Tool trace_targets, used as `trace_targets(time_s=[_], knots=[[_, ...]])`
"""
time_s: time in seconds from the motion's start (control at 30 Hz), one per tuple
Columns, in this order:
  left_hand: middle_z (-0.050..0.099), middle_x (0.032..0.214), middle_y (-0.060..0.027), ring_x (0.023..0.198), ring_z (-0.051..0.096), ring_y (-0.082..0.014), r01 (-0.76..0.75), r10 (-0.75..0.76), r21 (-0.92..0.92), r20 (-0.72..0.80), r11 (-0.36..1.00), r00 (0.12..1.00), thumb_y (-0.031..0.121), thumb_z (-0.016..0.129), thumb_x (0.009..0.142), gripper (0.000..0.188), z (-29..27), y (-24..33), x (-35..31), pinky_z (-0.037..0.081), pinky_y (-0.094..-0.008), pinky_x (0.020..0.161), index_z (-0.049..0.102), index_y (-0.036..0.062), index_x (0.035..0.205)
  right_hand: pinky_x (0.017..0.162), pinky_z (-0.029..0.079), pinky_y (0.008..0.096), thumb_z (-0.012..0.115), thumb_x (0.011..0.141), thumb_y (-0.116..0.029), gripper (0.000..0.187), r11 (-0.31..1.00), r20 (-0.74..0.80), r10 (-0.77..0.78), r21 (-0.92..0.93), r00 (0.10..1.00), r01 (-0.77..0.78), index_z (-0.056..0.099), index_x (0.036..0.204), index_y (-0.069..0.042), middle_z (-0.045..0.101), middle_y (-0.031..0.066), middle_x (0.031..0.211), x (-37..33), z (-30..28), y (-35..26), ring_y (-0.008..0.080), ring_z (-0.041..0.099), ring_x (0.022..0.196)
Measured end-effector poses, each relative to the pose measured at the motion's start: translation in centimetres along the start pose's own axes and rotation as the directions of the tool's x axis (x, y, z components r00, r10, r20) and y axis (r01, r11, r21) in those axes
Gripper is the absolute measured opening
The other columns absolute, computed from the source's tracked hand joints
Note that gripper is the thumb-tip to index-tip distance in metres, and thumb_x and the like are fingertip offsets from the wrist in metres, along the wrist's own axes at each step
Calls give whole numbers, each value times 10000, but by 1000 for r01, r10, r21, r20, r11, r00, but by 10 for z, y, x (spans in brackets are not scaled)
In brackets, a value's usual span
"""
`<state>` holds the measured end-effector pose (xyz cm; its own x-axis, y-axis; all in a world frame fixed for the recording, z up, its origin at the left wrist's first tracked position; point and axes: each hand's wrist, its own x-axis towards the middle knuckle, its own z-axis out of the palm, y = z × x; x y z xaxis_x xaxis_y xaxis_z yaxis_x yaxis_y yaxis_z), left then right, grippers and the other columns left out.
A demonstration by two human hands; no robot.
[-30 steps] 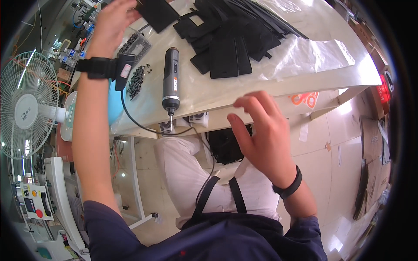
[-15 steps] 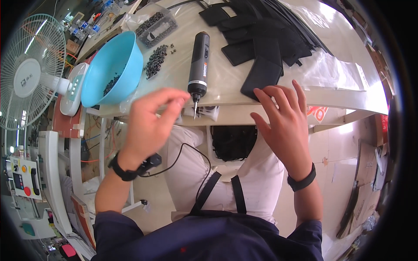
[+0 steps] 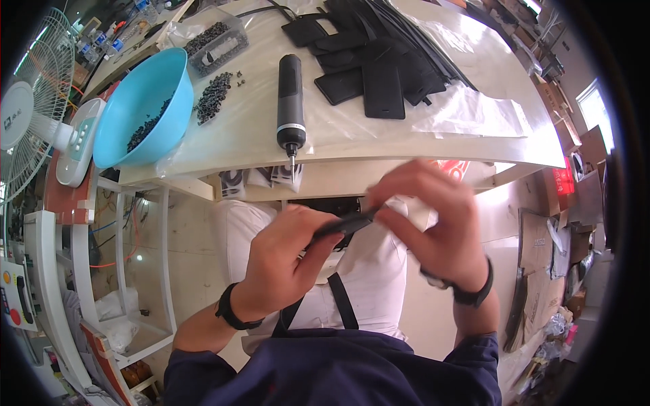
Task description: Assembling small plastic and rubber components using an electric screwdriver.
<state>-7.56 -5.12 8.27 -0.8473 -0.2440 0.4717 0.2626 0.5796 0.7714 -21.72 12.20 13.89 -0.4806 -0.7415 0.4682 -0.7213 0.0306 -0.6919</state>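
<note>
Over my lap, in front of the table edge, a flat black plate (image 3: 345, 224) is held tilted between my two hands. My left hand (image 3: 281, 254) pinches its near end between thumb and fingers. At the other end, my right hand (image 3: 430, 213) is closed on the plate; motion blurs its fingertips. Beyond the hands, an electric screwdriver (image 3: 291, 98) lies on the table, its bit pointing at me over the edge. To its right is a heap of similar black plates (image 3: 384, 88) with long black strips.
A blue bowl (image 3: 176, 101) with small dark pieces stands at the table's left. Beside it are a pile of small dark screws (image 3: 214, 98) and a clear box (image 3: 233, 51) of screws. A fan (image 3: 27, 115) is far left. Plastic film (image 3: 474, 115) covers the table's right.
The right hand has taken a black plate off the table edge and brought it over my lap. My left hand has left the screwdriver's side and gripped the plate too. The view has shifted.
</note>
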Motion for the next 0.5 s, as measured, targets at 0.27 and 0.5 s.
trace_targets(time_s=[0.27, 0.5], knots=[[619, 706, -122, 580, 560, -250, 253, -261, -232, -4, 939, 965, 97, 683, 917, 110, 11, -3, -44, 440, -313, 559, 661, -9, 894, 784, 541, 384, 665, 904, -237, 266, 615, -300, 220, -695, 928, -371, 730, 995, 4, 733, 184, 898, 63, -193, 231, 298, 722, 858], [615, 686, -84, 603, 548, -141, 430, -451, -327, 12, 842, 892, 123, 646, 954, 146, 7, -1, -66, 437, -277, 579, 655, -18, 917, 735, 532, 380, 758, 759, -136, 237, 780, -105, 389, -491, 915, -388, 724, 924, 32, 708, 162, 769, 81, -197, 282, 272, 692, 745]])
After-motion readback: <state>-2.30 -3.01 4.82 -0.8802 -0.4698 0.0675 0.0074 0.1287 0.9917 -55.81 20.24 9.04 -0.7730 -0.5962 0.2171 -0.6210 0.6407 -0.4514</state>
